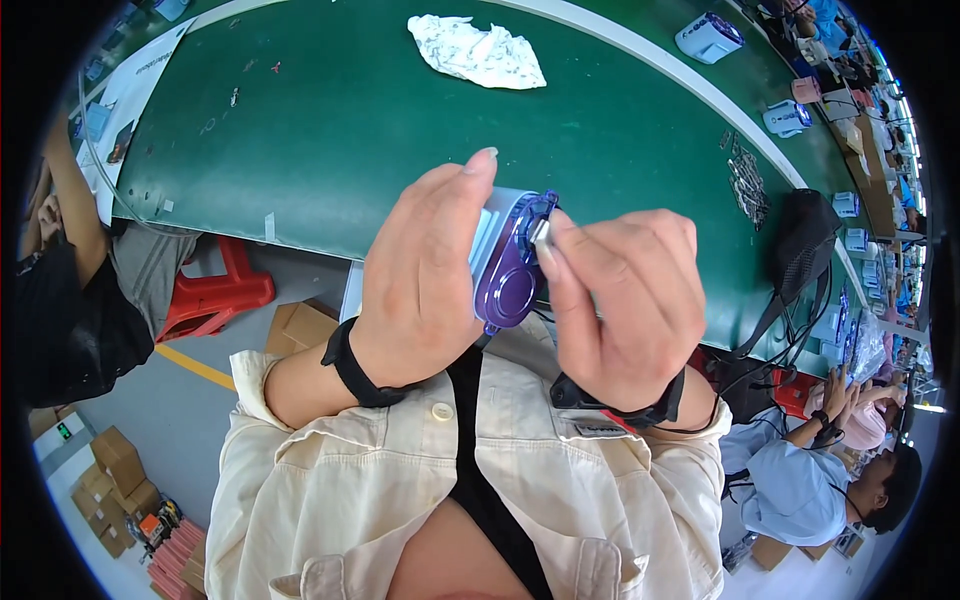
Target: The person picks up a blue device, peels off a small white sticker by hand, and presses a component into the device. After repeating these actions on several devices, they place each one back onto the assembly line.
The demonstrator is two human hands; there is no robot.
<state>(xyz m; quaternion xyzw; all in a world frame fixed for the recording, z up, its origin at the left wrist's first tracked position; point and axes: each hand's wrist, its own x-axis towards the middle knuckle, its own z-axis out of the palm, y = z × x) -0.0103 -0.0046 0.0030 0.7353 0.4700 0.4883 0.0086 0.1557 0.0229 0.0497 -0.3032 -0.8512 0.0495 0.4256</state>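
My left hand point(425, 260) is wrapped round a light-blue plastic container point(487, 243) with a glossy, see-through purple lid point(511, 285). The container is tilted so that its lid faces right, over the near edge of the green table. At the lid's upper end, thumb and forefinger of my right hand point(630, 295) pinch a small silvery metal piece point(543, 232) against the purple part. Its exact kind is too small to make out. Both wrists wear black straps.
A crumpled white sheet point(478, 52) lies on the green table point(300, 130). Small metal parts point(747, 182) are heaped at the right, near a black bag point(803, 235) with cables. Similar blue containers point(708, 38) stand beyond the pale rail. People sit at both sides; a red stool point(222, 290) is at left.
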